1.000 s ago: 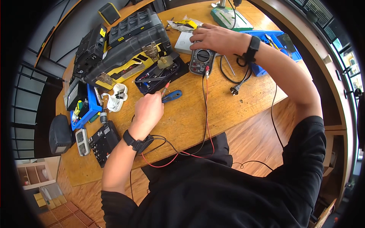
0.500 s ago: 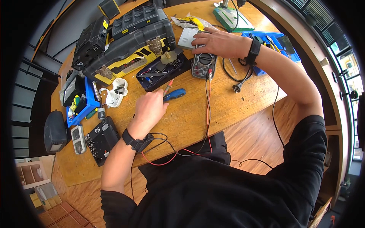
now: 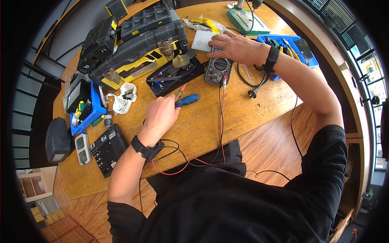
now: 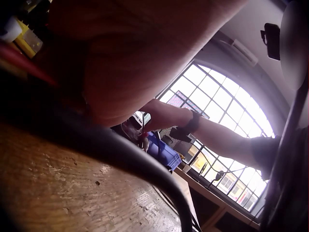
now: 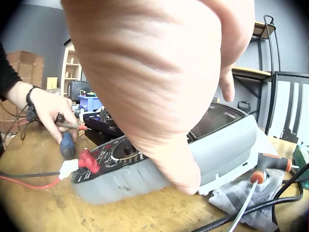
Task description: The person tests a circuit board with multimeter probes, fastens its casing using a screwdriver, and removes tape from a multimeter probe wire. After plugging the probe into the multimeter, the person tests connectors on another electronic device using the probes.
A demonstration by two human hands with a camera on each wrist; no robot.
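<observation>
My left hand (image 3: 161, 115) is curled round a test probe (image 3: 181, 91) with a red tip, above the wood. Beside its fingers lies a blue-handled tool (image 3: 189, 99). My right hand (image 3: 245, 49) spans the upper part of a grey multimeter (image 3: 219, 73); in the right wrist view its thumb (image 5: 179, 174) rests along the meter's near side, and the palm hides part of the dial. Red and black leads run from the meter, with a red plug (image 5: 89, 161) in its lower end. A white box (image 3: 200, 40) sits beside the right fingertips. In the left wrist view my palm fills the top.
A black and yellow toolbox (image 3: 133, 60) stands at the back left, a dark tray of parts (image 3: 162, 90) before it. Blue bins (image 3: 98, 106) sit at both ends. A plug and cord (image 3: 253, 93) lie right of the meter. Leads loop over the front table edge.
The head view has shifted slightly, so the tabletop things appear displaced. Both hands keep much the same places, the left with the probe, the right on the multimeter.
</observation>
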